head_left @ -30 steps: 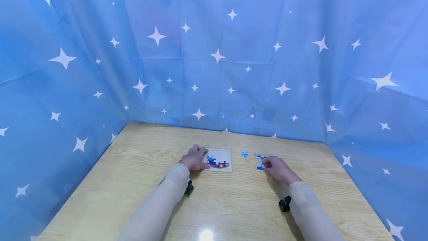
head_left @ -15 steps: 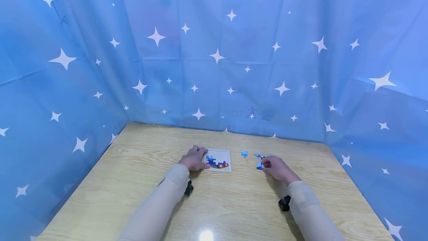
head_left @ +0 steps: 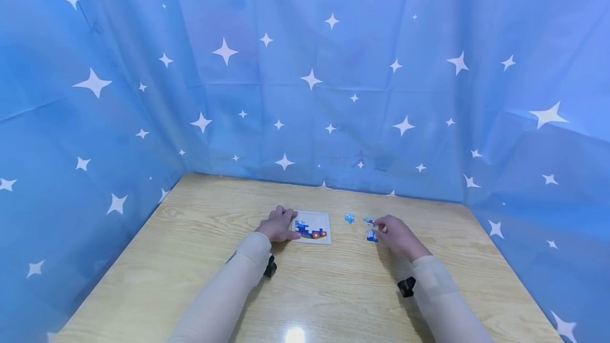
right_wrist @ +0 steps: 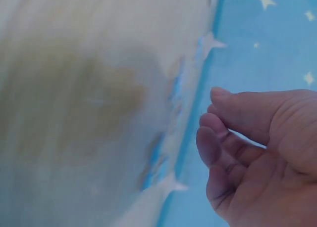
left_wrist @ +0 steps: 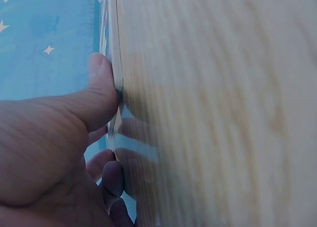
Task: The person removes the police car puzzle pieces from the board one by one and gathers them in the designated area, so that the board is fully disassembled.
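Just below centre in the head view, the left hand (head_left: 278, 224) holds the puzzle tray (head_left: 319, 219) by its left edge; farther right, the right hand (head_left: 398, 234) is beside a blue piece (head_left: 371, 235). Left wrist view: the thumb, centre-left, touches the tray's edge. Right wrist view, lower right: thumb and fingertips close together; whether they pinch anything is unclear.

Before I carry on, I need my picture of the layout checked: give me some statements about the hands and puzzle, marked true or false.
1. The left hand touches the puzzle tray. True.
2. A light-blue piece lies between the tray and the right hand. True.
3. The right hand touches the tray. False: it is by the dark-blue piece, right of the tray.
4. The tray is completely filled. False: its upper part is bare.
5. The curtain bears white stars. True.
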